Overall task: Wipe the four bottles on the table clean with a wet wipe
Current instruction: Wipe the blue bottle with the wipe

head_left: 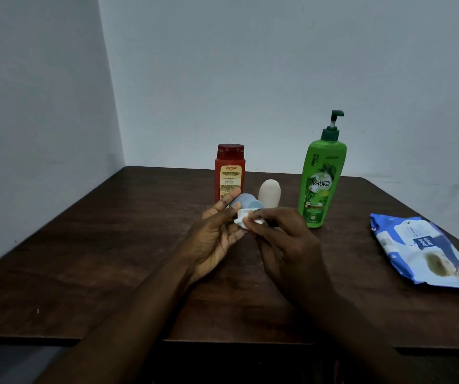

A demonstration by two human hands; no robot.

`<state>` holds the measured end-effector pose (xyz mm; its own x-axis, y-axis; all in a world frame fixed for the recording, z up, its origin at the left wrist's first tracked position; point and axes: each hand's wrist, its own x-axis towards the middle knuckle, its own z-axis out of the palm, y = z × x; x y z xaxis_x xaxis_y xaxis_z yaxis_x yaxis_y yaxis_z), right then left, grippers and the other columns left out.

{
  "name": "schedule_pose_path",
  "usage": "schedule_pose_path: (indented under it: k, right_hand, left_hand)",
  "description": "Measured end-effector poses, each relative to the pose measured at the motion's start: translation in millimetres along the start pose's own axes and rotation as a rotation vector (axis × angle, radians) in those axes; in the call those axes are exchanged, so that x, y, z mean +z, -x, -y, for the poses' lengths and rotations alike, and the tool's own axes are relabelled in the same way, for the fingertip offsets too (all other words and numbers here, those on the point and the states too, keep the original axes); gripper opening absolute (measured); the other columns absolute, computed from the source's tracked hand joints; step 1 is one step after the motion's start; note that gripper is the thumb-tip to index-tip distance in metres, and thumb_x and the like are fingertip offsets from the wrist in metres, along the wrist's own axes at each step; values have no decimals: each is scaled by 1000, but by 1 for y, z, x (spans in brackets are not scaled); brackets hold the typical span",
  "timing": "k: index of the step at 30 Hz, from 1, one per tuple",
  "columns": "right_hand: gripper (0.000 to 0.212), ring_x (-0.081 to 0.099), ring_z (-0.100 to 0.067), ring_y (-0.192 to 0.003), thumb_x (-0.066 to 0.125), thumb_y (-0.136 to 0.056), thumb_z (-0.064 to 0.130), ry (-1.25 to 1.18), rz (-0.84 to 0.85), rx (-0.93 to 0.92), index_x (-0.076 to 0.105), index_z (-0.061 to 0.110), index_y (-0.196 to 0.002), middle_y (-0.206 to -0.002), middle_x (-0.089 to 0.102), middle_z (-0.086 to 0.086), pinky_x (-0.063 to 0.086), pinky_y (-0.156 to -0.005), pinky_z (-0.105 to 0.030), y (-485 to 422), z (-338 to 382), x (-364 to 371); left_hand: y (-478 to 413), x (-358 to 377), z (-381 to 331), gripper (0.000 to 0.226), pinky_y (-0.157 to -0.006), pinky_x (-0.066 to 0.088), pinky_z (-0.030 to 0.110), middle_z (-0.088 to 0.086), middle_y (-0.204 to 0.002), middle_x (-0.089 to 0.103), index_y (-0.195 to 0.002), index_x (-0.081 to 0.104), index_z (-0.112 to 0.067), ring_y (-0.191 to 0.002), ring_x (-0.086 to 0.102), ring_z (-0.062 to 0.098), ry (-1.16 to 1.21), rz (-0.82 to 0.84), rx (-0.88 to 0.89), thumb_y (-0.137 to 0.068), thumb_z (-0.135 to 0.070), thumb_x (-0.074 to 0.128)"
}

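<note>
Pale walls back a dark desk (112, 245), above which our left hand (214, 239) grips a blue bottle (243, 202) at the fingertips. Our right hand (286, 245) pinches a wipe (243, 220) against its near end. Just behind stand a red bottle (229, 173), a beige bottle (269, 194) and a green bottle (319, 184); a wipes pack (422, 250) lies well right.

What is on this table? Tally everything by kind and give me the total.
Bottles: 4 (red bottle, green pump bottle, cream bottle, pale blue bottle in the left hand)
Wet wipe: 1, pinched by the right hand
Wipes pack: 1
Total: 6
</note>
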<state>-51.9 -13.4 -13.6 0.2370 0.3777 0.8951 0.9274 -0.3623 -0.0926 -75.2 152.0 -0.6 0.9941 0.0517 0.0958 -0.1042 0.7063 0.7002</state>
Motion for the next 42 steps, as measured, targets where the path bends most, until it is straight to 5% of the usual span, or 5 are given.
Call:
schedule_pose_path:
  k: [9,15,22,32,42]
  right_hand:
    - [29,62,-15,-101,74,-82,-7,-65,-74,75,75,3,-109,-110,67,-9,50,-92,-21,-15,-5,-9]
    - [22,64,2,-100,73,-90,12,-231,-62,380,76,17,-111,-107,71,9,52,-81,-12,-25,-7,-10]
    - [17,72,-21,-102,71,-90,18,-825,137,951,79,21,-104,-104,77,0,55,-96,-52,-21,-21,-11]
    - [18,73,-12,-96,78,-85,20,-670,75,817,79,19,-102,-101,78,6,59,-91,-45,-44,-35,-6]
    - [16,73,-10,-95,79,-83,29,-587,90,673,80,25,-98,-98,78,8,58,-91,-45,-83,-47,-2]
  left_hand:
    - [-1,0,2,62,-74,64,34,17,-118,72,-144,48,-9,-98,74,28,-29,27,16,-83,-4,59]
    - [-2,0,1,59,-74,64,36,12,-115,75,-144,49,-11,-103,73,31,-50,14,18,-86,-1,58]
    - [-2,0,2,65,-77,63,45,-1,-125,63,-144,46,-31,-105,73,25,-202,-6,108,-93,8,52]
    - [-4,-4,6,68,-78,62,45,-12,-118,73,-138,44,-44,-110,71,22,-391,20,91,-91,2,59]
    - [-1,-5,7,69,-83,60,43,-2,-135,59,-130,48,-56,-115,68,19,-566,57,85,-92,0,63]
